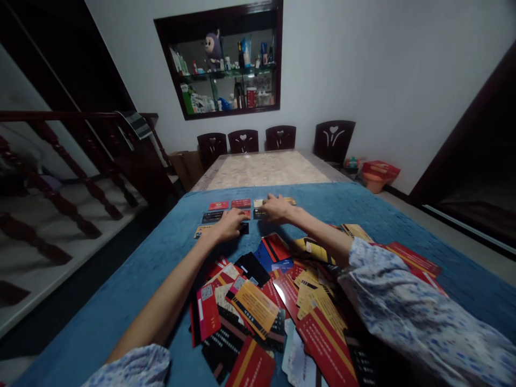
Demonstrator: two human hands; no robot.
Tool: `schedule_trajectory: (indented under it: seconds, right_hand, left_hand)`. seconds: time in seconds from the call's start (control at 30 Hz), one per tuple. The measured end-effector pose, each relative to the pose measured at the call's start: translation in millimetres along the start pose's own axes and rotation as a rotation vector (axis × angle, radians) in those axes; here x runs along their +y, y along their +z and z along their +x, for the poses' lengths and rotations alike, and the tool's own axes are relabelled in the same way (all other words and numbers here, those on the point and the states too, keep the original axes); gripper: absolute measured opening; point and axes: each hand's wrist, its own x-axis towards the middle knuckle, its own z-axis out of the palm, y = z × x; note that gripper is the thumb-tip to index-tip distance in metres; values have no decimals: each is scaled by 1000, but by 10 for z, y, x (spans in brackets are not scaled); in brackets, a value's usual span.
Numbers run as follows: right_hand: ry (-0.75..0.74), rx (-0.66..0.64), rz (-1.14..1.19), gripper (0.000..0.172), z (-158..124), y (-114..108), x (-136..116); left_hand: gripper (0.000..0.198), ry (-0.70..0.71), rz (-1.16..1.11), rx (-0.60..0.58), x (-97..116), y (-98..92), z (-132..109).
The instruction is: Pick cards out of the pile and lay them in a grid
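A loose heap of plastic cards [282, 306], red, black, yellow and blue, lies on the blue cloth [121, 290] in front of me. Farther out, cards are laid flat in neat rows [226, 209]. My left hand [229, 224] reaches to the near row with fingers curled down onto a dark card [243, 228]. My right hand [276, 208] rests palm down on the cards at the right end of the rows, fingers spread flat. Both arms stretch over the heap; the sleeves are pale with a small blue pattern.
The blue cloth covers the near part of a long table [262, 169] with a pale stone top. Several dark chairs [278, 137] stand at its far end. A wooden stair railing [80, 156] runs along the left. A red bag [379, 173] lies on the floor at the right.
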Motion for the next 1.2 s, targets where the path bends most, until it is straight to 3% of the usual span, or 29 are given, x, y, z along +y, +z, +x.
schedule_trajectory:
  seconds: [0.23, 0.43, 0.63, 0.97, 1.2]
  right_hand:
    - [33, 48, 97, 31, -570, 128, 86]
    - [127, 38, 155, 25, -858, 195, 194]
    - [117, 14, 160, 24, -924, 198, 206]
    - [61, -16, 189, 26, -938, 187, 44]
    - [16, -1, 199, 26, -910, 307, 43]
  left_hand:
    - [52, 161, -98, 6, 311, 41, 19]
    - [49, 209, -115, -53, 576, 3, 87]
    - [52, 263, -178, -62, 725, -16, 26]
    - [67, 245, -208, -172, 669, 33, -53]
    - [74, 251, -174, -196, 713, 30, -73]
